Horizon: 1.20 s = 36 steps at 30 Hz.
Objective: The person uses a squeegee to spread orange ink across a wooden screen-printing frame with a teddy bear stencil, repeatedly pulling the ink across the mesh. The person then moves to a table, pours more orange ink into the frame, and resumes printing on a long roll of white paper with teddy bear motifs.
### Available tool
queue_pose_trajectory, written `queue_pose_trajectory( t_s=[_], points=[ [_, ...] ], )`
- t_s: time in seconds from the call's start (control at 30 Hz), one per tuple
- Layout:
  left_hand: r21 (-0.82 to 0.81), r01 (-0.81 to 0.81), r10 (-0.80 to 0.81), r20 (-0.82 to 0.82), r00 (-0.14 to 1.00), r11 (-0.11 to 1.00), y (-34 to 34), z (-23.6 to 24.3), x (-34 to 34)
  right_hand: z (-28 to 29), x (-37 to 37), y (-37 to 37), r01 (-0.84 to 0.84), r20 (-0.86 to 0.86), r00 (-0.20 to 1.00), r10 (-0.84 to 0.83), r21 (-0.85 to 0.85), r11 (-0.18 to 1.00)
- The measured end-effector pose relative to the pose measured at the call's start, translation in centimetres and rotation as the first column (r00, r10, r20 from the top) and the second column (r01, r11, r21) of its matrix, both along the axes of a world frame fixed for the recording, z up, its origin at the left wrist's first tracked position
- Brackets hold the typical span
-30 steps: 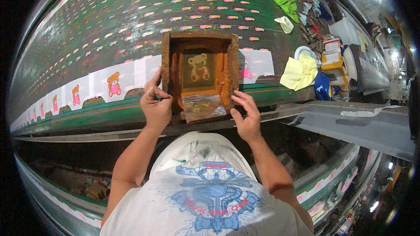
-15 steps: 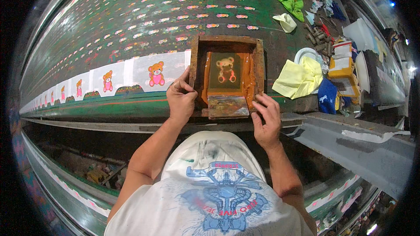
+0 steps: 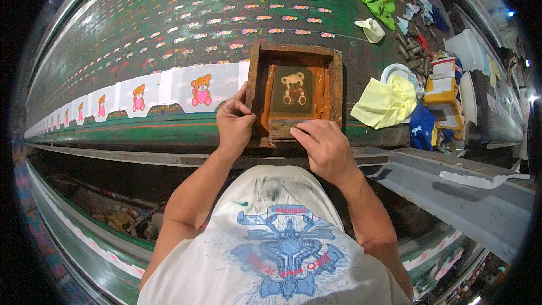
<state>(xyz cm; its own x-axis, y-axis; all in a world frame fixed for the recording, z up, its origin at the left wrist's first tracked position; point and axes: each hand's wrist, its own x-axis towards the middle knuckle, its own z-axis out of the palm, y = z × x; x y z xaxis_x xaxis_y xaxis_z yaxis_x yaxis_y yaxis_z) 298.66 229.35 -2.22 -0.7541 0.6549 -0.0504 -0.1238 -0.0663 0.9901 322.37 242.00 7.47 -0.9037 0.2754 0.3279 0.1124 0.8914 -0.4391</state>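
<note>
A wooden screen-printing frame (image 3: 336,87) lies on the long green table in front of me. In its mesh (image 3: 280,101) a pale teddy bear shape shows, with thick orange-brown ink along the sides. My left hand (image 3: 235,125) is closed on the frame's left side, near the front corner. At the near end of the mesh sits an ink-stained squeegee (image 3: 279,129). My right hand (image 3: 327,149) grips the squeegee's right part from above, thumb and fingers bent around it, and hides that part.
Left of the frame, white fabric pieces (image 3: 169,87) bear printed teddy bears with pink hearts. To the right lie a yellow cloth (image 3: 381,103) over a pale bowl (image 3: 398,72), a yellow box (image 3: 442,93), metal cylinders (image 3: 413,49) and a green cloth (image 3: 378,8). A grey metal beam (image 3: 451,197) runs lower right.
My right hand has moved left from the frame's near right corner onto the squeegee, which now stands more upright. The bear in the mesh looks paler, its pink patches gone. My left hand stays.
</note>
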Motion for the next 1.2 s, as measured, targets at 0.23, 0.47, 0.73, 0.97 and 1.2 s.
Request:
queue_pose_trajectory(
  t_s=[0.23, 0.47, 0.73, 0.97, 1.2],
  points=[
    [0.021, 0.004, -0.003, -0.034, 0.999, 1.0, 0.0, -1.2, 0.1, 1.3, -0.7, 2.4, -0.046, 0.141, 0.988, 0.056, -0.073, 0.996],
    [-0.035, 0.022, -0.025, -0.088, 0.996, 0.999, 0.3, -1.4, 0.1, 0.8, -4.7, 9.1, -0.012, 0.13, 0.991, 0.016, -0.034, 0.999],
    [0.018, -0.039, 0.041, -0.16, 0.986, 0.999, 0.4, -1.7, 0.5, -1.0, -9.7, 13.4, 0.093, 0.075, 0.993, -0.093, 0.001, 0.996],
    [-0.087, -0.03, 0.004, -0.291, 0.957, 0.996, -0.2, -0.3, 0.3, -0.7, -7.8, 10.1, 0.031, 0.109, 0.993, -0.04, 0.086, 0.996],
    [-0.06, 0.024, -0.035, -0.187, 0.982, 0.998, -0.4, -1.2, 0.0, -0.8, -3.6, 3.7, 0.013, 0.117, 0.993, -0.023, 0.081, 0.997]
  ],
)
